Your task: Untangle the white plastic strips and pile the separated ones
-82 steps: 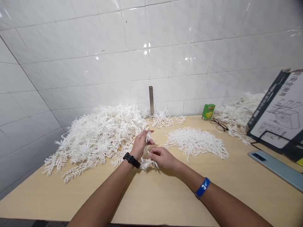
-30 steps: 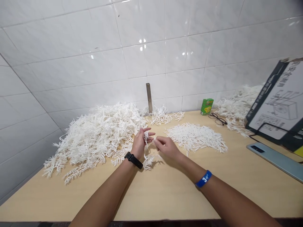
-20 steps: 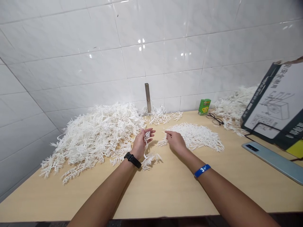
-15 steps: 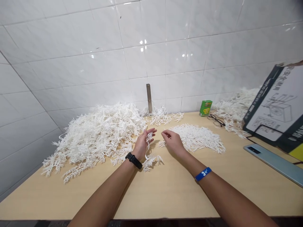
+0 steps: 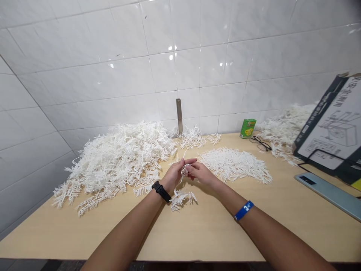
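Observation:
In the head view, my left hand [image 5: 174,175] is closed around a thin white branched strand [image 5: 185,171], which looks like plastic. My right hand [image 5: 202,174] meets it there, its thumb and fingers pinched on the same strand. Fingertips of both hands partly hide the held part. Below the hands, a small white branched cluster [image 5: 182,199] lies on the table. Left of my hands rises a big heap of white branched strands [image 5: 121,154]. To the right spreads a flatter pile of short white pieces [image 5: 234,164].
On the wooden table [image 5: 208,233] stand a green box [image 5: 247,128] and, beside it, black glasses [image 5: 261,143]. A phone [image 5: 329,194] and a large printed carton [image 5: 329,128] occupy the right side, near another white heap [image 5: 287,126]. A metal strip [image 5: 179,116] is against the tiled wall.
My right hand has moved left to my left hand and closed on the strand. My left hand's fingers, spread before, have curled in. The view has shifted slightly.

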{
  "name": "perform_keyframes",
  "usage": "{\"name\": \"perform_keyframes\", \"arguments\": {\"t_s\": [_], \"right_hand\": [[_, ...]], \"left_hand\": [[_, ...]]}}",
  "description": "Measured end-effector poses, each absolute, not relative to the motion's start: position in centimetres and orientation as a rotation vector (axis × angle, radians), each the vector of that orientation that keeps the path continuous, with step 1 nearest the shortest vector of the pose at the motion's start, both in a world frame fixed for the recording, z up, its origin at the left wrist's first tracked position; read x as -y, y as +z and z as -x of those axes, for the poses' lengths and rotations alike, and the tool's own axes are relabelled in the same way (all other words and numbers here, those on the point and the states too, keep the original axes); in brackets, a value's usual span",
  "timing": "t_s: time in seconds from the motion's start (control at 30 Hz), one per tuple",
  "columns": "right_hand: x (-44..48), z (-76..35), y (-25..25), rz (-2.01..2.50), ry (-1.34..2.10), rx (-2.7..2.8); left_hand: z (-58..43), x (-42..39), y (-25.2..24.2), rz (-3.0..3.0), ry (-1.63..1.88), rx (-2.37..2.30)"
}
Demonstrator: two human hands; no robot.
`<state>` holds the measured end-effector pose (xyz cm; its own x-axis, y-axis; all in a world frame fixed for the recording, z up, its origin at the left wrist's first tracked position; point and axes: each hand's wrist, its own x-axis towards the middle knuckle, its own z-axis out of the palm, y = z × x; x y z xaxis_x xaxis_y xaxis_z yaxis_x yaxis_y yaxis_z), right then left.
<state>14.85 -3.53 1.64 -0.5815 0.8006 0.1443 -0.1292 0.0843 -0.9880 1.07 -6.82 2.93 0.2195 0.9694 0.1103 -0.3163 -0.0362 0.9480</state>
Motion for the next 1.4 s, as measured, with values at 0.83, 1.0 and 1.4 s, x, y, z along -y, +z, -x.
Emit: {"name": "perform_keyframes", "arguments": {"t_s": [0.83,1.0,1.4], "right_hand": [[5.7,-14.4,1.6,0.493,1.524,1.934],[4.9,-14.8,1.9,0.628,1.321,1.803],[2.3,-16.5,1.9,1.068,0.741,1.768]], "left_hand": [[-0.6,6.3,2.9,-0.995,1.567,-1.021],[0.3,5.9,3.2,-0.923,1.58,-1.013],[-0.5,6.1,2.9,-1.042,1.471,-0.956]]}}
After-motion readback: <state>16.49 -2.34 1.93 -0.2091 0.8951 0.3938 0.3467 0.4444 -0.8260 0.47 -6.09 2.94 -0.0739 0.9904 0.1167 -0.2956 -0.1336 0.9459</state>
